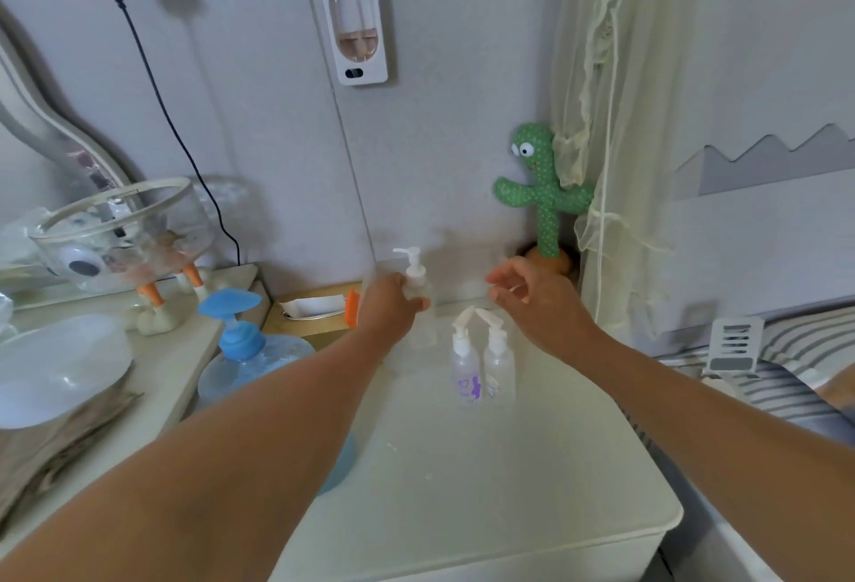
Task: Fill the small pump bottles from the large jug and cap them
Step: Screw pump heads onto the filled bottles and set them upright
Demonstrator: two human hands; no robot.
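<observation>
Three small clear pump bottles with white pumps stand on the white cabinet top (486, 479). My left hand (391, 308) grips the far bottle (415, 274) around its body near the wall. Two capped bottles stand side by side in the middle: one with a purple label (466, 371) and one to its right (499, 366). My right hand (539, 299) hovers above and behind these two, fingers spread and relaxed, holding nothing. The large blue-tinted jug (250, 366) with a blue funnel-like top stands on the floor to the left, partly hidden by my left forearm.
A green cactus plush (543, 195) stands in the back corner by a sheer curtain. A tissue box (314, 308) sits behind the jug. The dresser at left holds a clear bowl-shaped container (120, 234) and a white plastic bowl (60, 368). A striped bed lies at right.
</observation>
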